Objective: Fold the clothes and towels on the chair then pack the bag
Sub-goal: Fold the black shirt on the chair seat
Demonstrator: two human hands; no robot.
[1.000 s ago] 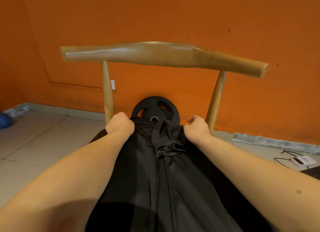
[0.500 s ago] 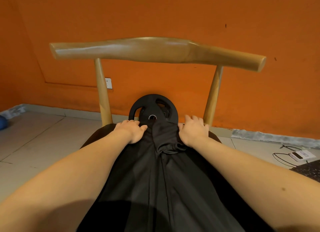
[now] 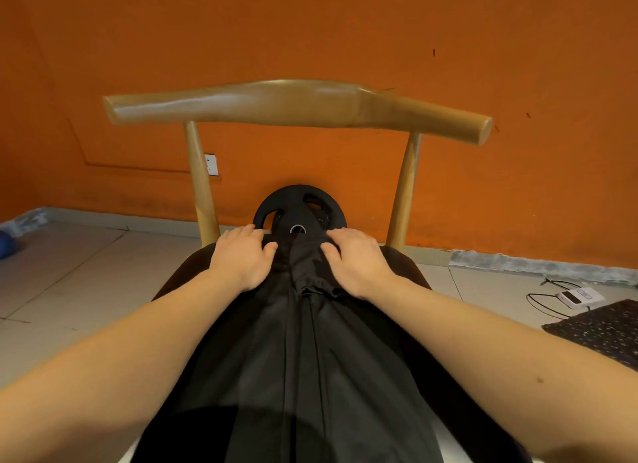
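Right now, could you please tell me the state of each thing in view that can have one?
Black garment: spread lengthwise over the chair seat, not yet folded.
Left hand: open, flat on the garment's far end.
Right hand: open, flat on the garment's far end.
Chair: upright, facing the wall.
Weight plate: on edge behind the chair.

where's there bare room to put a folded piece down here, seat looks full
The chair seat is crowded: the black garment covers it, with the left hand and right hand flat on its far end. Bare tiled floor lies left of the seat. On the right, floor is hemmed by a mat and a corded device.
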